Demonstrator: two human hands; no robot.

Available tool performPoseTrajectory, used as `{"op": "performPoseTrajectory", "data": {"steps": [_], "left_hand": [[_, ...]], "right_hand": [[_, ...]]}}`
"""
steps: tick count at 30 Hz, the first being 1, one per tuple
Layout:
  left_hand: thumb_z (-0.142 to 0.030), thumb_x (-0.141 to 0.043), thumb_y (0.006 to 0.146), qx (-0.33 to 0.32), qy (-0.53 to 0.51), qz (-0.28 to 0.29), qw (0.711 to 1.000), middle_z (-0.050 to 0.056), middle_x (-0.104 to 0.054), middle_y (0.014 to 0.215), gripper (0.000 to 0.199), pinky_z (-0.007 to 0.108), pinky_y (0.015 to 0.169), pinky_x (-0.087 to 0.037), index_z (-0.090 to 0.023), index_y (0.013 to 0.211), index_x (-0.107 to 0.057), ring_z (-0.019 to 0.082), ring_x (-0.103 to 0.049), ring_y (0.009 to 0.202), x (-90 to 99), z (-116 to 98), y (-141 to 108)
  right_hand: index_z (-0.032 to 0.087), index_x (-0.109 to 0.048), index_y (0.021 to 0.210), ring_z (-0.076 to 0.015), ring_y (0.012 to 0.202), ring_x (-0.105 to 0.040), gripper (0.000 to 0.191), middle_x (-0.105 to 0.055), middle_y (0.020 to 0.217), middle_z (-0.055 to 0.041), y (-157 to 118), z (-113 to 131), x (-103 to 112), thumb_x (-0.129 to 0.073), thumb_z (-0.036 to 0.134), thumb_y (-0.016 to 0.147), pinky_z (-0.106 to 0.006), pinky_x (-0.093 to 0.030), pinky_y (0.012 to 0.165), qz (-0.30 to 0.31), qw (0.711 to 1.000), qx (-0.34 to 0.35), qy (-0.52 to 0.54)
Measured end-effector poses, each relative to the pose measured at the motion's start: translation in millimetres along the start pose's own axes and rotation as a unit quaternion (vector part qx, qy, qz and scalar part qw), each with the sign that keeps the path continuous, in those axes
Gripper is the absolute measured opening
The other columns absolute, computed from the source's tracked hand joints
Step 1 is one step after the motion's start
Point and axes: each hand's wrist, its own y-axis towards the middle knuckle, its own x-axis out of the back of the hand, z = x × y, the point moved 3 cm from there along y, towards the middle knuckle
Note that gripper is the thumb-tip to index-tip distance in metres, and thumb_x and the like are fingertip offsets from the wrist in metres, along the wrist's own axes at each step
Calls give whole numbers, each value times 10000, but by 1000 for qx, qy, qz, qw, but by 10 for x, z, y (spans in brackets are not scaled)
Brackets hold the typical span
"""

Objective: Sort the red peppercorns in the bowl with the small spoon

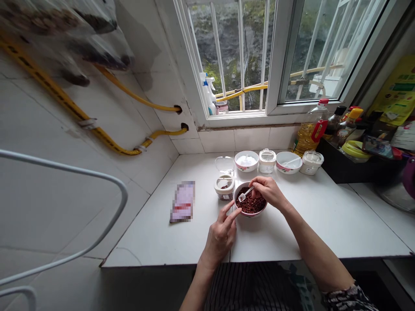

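Note:
A bowl (256, 214) with a pink pattern stands on the counter, filled with small dark red-brown grains, perhaps Sichuan peppercorns (254, 204). My right hand (267, 191) pinches a small white spoon (242, 196) by its handle, its scoop over the grains. On the bowl's left side, my left hand (222, 233) rests with two fingers stretched out against the rim; its other fingers are partly hidden. Just left of the bowl sits a seasoning jar (224, 194) with a cream rim and a few dark grains in it. Its clear lid (225, 164) is raised.
Behind stand a bowl of white powder (247, 167), a lidded jar (267, 162), a bowl with a white spoon (288, 168) and another jar (312, 163). An oil bottle (308, 136) is at the back right. A pale purple packet (183, 201) lies left.

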Motion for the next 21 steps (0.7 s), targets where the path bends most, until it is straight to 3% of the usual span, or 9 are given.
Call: {"op": "performPoseTrajectory", "data": {"steps": [5, 11, 14, 17, 21], "left_hand": [[-36, -454, 933, -5, 2, -4, 1000, 125, -530, 1421, 500, 239, 740, -614, -277, 1367, -503, 151, -712, 967, -1, -1, 6], [-42, -454, 943, -5, -3, -1, 1000, 126, -527, 1423, 499, 249, 755, -618, -283, 1378, -494, 148, -711, 967, -2, 3, 10], [-45, -451, 945, -1, -4, -1, 1000, 123, -519, 1431, 499, 261, 775, -621, -288, 1379, -493, 155, -706, 993, 2, -3, 10], [-53, -445, 949, 1, 0, 0, 1000, 121, -518, 1434, 490, 275, 793, -623, -288, 1376, -496, 164, -702, 1011, 8, -13, 10], [-46, -446, 945, 1, -4, 4, 1000, 122, -511, 1439, 500, 266, 779, -622, -288, 1380, -487, 146, -709, 961, 15, -20, 11]], "right_hand": [[166, -656, 771, -131, 488, -566, 191, -655, 528, -3, 38, -16, 67, -610, 351, 774, -255, -473, 532, -24, 996, -6, 80], [171, -651, 887, -151, 590, -623, 291, -700, 647, -27, 73, -10, -46, -596, 455, 855, -288, -527, 624, -80, 992, 57, 80], [193, -637, 977, -173, 698, -663, 241, -733, 769, -50, 37, 31, -207, -500, 389, 944, -309, -541, 705, -69, 992, 106, 16], [209, -638, 1009, -198, 799, -678, 197, -749, 861, -69, -21, 97, -344, -448, 242, 966, -356, -517, 832, -36, 977, 178, -115], [212, -638, 1012, -237, 884, -674, 184, -755, 896, -90, -71, 154, -329, -466, 188, 949, -400, -488, 904, -49, 952, 228, -198]]}}
